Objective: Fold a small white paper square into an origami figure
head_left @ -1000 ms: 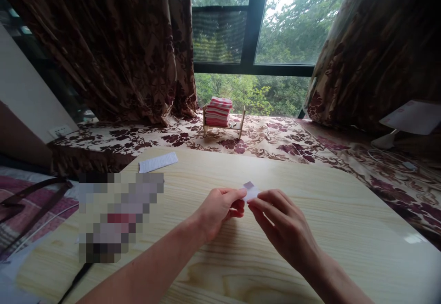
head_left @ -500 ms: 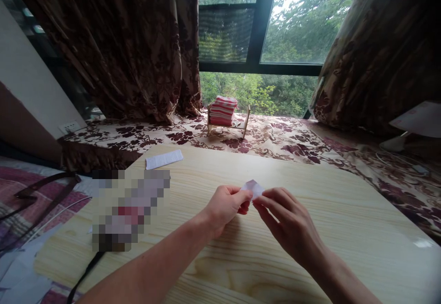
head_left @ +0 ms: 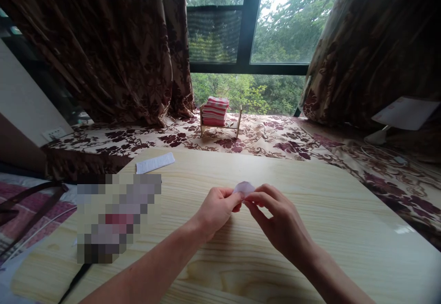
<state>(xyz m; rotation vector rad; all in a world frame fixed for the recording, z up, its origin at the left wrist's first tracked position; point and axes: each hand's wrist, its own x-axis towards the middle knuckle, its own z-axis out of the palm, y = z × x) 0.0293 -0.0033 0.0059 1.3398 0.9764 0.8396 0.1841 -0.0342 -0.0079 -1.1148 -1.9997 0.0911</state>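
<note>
A small piece of pale, whitish paper (head_left: 244, 188) is held up between my two hands, a little above the wooden tabletop (head_left: 220, 267). My left hand (head_left: 217, 208) pinches its left side between thumb and curled fingers. On the other side, my right hand (head_left: 272, 205) has its thumb and fingertips closed on the paper's lower right edge. The fingers cover the paper's lower part, so its full shape and any folds there are hidden.
On the table's far left lies a folded white printed sheet (head_left: 155, 163). Nearer, a pixelated patch (head_left: 119, 219) hides an object with a black cord. Behind, a small wooden rack (head_left: 220, 127) holds folded red-and-white striped cloths (head_left: 215, 111); a white lamp (head_left: 404, 113) stands right.
The view has shifted slightly, so everything sits further left. The paper's top edge, pointed before, now looks more rounded. Both hands still keep hold of it.
</note>
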